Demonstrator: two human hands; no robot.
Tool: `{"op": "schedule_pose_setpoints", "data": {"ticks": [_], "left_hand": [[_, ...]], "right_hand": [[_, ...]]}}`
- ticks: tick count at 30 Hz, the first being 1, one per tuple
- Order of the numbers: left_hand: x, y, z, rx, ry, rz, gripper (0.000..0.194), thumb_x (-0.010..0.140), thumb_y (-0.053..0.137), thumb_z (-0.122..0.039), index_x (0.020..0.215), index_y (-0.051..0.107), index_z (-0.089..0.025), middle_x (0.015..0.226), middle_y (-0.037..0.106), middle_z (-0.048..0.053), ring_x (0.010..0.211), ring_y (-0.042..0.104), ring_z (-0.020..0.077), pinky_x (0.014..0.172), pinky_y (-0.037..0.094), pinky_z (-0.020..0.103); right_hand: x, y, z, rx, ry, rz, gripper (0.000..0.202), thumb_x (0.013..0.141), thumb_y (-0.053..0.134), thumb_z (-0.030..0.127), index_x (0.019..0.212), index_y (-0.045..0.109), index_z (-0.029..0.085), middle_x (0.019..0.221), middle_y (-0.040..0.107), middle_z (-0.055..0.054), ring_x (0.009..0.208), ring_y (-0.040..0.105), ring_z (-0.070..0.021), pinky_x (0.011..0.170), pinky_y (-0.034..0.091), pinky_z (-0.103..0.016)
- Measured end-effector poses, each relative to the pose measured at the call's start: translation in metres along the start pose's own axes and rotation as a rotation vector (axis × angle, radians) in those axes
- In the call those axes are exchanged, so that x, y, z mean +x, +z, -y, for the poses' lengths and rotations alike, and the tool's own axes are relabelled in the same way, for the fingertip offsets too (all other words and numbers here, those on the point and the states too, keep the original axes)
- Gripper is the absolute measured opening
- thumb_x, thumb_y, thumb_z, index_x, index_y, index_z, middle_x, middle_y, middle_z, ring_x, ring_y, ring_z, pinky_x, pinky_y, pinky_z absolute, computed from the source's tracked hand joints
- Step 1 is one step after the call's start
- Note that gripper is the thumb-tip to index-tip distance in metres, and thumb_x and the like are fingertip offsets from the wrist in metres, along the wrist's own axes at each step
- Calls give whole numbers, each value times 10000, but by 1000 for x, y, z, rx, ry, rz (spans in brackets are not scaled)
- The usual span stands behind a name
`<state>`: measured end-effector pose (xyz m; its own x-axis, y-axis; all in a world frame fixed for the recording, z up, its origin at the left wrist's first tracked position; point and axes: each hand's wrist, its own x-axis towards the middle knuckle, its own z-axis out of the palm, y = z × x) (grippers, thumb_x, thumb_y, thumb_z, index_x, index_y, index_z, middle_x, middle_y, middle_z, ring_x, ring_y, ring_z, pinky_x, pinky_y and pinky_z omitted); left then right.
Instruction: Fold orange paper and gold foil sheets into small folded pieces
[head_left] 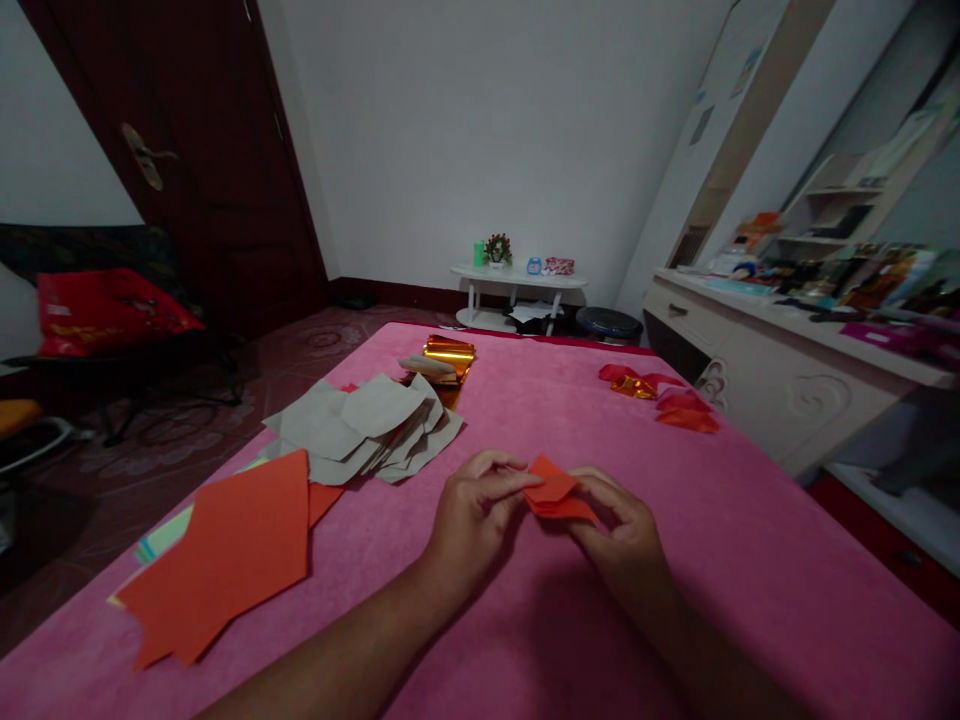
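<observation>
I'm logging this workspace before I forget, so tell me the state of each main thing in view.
Small orange paper: folded, held between both hands
Left hand: pinching the paper
Right hand: pinching the paper
Large orange sheet: lying down, near end jagged
Grey papers: loosely piled, fanned out
Gold foil: curled over
Door: appears shut
Dresser drawer: appears shut

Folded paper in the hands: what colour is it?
The folded paper is reddish orange, in the head view.
</observation>
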<state>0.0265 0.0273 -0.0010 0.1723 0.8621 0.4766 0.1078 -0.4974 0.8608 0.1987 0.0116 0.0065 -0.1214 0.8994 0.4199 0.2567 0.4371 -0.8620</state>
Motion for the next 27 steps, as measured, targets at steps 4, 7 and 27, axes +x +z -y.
{"op": "schedule_pose_setpoints", "data": {"ticks": [4, 7, 27], "left_hand": [[5, -2, 7, -255, -114, 10, 147, 793, 636, -203, 857, 767, -223, 1011, 623, 90, 987, 572, 215, 864, 449, 334], [9, -5, 7, -428, -217, 39, 90, 714, 708, -181, 783, 765, -181, 999, 632, 97, 969, 584, 227, 867, 442, 331], [5, -1, 5, -752, -484, 226, 138, 691, 727, -216, 798, 729, -129, 763, 676, 62, 659, 589, 138, 657, 448, 243]], "right_hand": [[-4, -5, -3, 44, -74, -21, 292, 903, 467, 322, 810, 718, 206, 979, 580, -81, 918, 583, -217, 768, 498, -321], [-5, -5, -7, -27, -81, -192, 304, 895, 481, 332, 719, 693, 205, 1099, 524, -86, 1037, 537, -235, 880, 456, -361], [0, 16, -5, 454, 384, -100, 381, 627, 795, 380, 887, 583, 199, 833, 703, -56, 757, 689, -208, 689, 548, -308]]}}
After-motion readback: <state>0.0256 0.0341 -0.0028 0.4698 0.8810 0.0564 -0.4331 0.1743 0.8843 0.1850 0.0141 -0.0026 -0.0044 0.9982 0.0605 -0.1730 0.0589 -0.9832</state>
